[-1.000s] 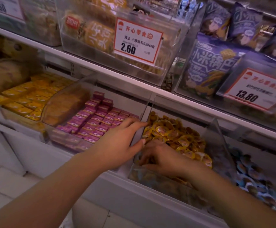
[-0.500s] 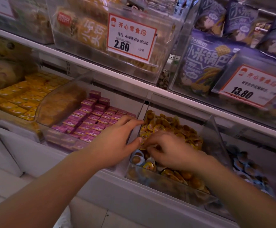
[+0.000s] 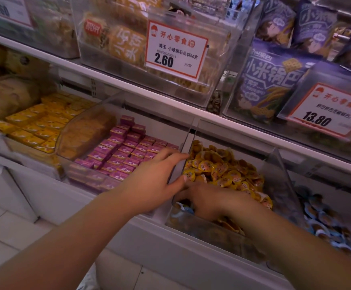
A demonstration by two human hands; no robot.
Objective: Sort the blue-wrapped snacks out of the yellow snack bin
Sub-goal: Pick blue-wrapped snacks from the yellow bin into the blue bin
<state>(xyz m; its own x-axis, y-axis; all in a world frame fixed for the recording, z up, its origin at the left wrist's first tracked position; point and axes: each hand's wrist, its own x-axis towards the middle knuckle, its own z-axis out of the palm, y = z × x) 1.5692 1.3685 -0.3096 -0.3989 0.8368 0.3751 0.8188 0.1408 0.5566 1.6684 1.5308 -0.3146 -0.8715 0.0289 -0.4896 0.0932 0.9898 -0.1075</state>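
Note:
The clear bin (image 3: 210, 235) on the lower shelf holds a heap of round yellow-wrapped snacks (image 3: 222, 170). A few blue-wrapped snacks (image 3: 182, 207) lie in its front left corner. My right hand (image 3: 209, 203) reaches down into that corner, right beside the blue wrappers. Its fingertips are buried among the snacks, so any grip is hidden. My left hand (image 3: 155, 176) rests on the clear divider (image 3: 188, 143) at the bin's left side, with fingers stretched out and the thumb near my right hand.
Right of the bin, behind a clear slanted divider (image 3: 279, 181), lies a bin of blue-wrapped snacks (image 3: 325, 220). To the left are pink boxes (image 3: 120, 155) and yellow boxes (image 3: 36, 124). A shelf above carries bagged snacks and price tags (image 3: 175, 49). White floor tiles lie below.
My right hand dropped from the top of the yellow heap to the front left corner, covering some blue wrappers seen half a second ago. My left hand stayed on the divider.

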